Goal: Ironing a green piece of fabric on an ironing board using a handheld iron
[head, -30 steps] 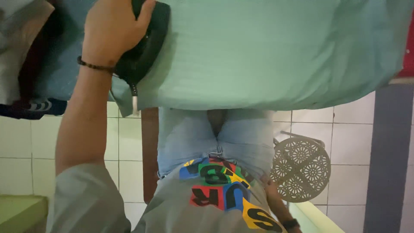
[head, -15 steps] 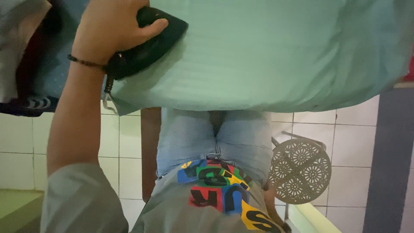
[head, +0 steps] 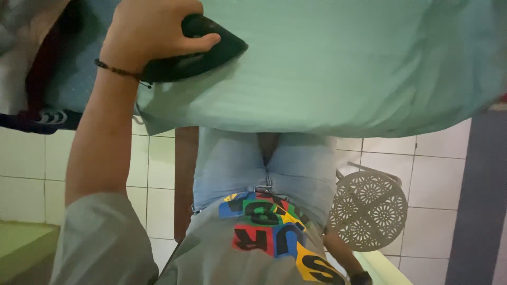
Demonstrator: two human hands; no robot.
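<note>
My left hand [head: 150, 31] reaches in from the lower left and grips the handle of a black clothes iron [head: 208, 53]. A thin dark beaded bracelet circles its wrist. The iron rests flat on a light green cloth [head: 343, 68] that spreads across the whole top of the view, its nose pointing right. My right hand is out of frame; only a forearm with a dark wristband [head: 360, 277] shows at the bottom edge. Below the cloth I see my own pale jeans [head: 237, 163] and my grey shirt with colourful letters [head: 264, 237].
A white round perforated metal seat [head: 369, 211] stands on the white tiled floor [head: 438, 179] at the right. Dark and blue garments [head: 47, 89] lie at the cloth's left end. A brown upright [head: 185, 179] shows under the cloth. A dark panel [head: 480, 200] runs down the far right.
My left hand has slid the iron to the right across the green cloth, and more of the iron's nose now shows past my fingers.
</note>
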